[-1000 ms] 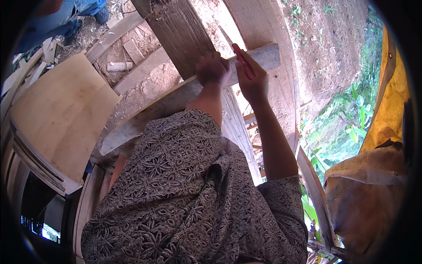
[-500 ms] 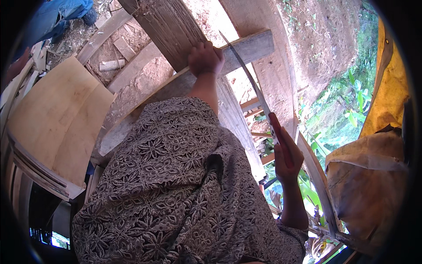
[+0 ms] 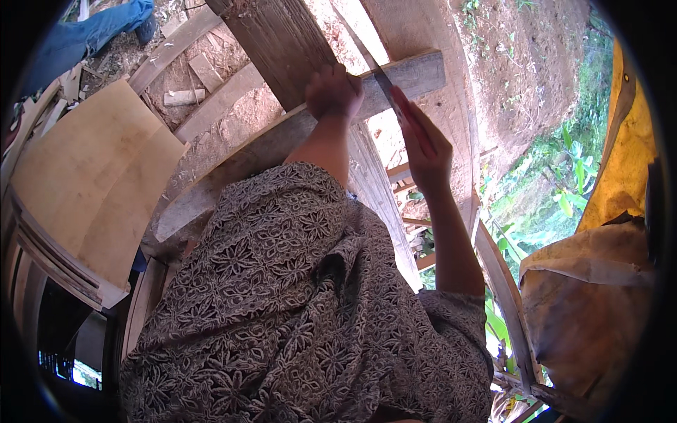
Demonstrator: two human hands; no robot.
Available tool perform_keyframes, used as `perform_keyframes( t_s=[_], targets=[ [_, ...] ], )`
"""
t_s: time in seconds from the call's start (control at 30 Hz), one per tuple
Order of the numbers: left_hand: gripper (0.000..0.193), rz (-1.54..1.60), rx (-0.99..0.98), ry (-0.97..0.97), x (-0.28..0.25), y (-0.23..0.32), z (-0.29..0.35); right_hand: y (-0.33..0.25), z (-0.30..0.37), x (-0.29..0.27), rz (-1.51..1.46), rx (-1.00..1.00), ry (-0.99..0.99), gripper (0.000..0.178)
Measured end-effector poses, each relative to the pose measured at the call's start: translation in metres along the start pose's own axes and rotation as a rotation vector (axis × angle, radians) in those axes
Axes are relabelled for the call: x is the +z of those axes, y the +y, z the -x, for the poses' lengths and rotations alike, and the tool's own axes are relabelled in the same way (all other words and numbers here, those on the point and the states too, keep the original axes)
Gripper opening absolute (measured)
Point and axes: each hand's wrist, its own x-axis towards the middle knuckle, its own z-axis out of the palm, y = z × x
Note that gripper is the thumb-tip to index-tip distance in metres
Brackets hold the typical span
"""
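Observation:
A long grey plank (image 3: 409, 77) runs slantwise in front of me, from lower left to upper right, and crosses other boards. My left hand (image 3: 333, 92) is closed over it, knuckles up, where it meets a wide dark weathered board (image 3: 278, 49). In my right hand (image 3: 428, 155) is a handsaw (image 3: 377, 70), gripped by its red handle. The blade points away up-left and lies across the plank, a little right of my left hand. How deep it sits in the wood, I cannot tell.
Pale sheets of wood (image 3: 92, 183) are stacked at the left. Offcuts (image 3: 185, 97) and shavings litter the ground beyond. A person's blue-clad leg (image 3: 84, 39) shows at the far left. Yellow-brown tarpaulin (image 3: 585, 296) hangs at the right, by green plants (image 3: 571, 169).
My right hand has pushed the saw forward, away from me and slightly left, so its handle is now close to the plank. The left hand keeps its hold in nearly the same place.

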Motion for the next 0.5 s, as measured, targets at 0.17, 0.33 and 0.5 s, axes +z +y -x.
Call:
perform_keyframes(
  t_s=[0.17,0.33,0.5],
  targets=[
    [0.041,0.005,0.002,0.049,0.007,-0.005,0.003,-0.076,0.133,-0.067,0.142,0.076,0.014,0.043],
    [0.04,-0.017,0.029,0.073,0.009,-0.008,0.003,-0.08,0.143,-0.068,0.127,0.08,-0.004,0.04],
    [0.039,0.041,0.036,0.125,0.009,-0.008,0.007,0.026,-0.003,0.007,0.039,-0.007,0.046,0.037]
  ],
)
